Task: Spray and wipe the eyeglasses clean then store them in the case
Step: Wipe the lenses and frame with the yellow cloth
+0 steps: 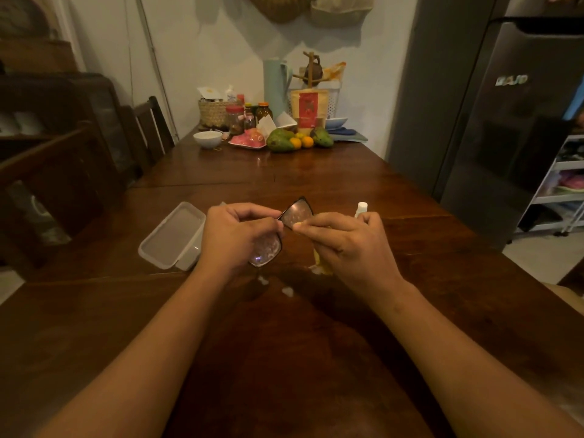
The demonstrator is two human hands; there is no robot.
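Silver badge [511,80] on the refrigerator [505,147] door, lettering too blurred to read, red label [308,109] on the pouch [296,101] illegible

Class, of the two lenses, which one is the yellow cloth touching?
The farther lens, tilted up: the right hand pinches the yellow cloth against its lower edge. The nearer lens, by the left hand, has no cloth.
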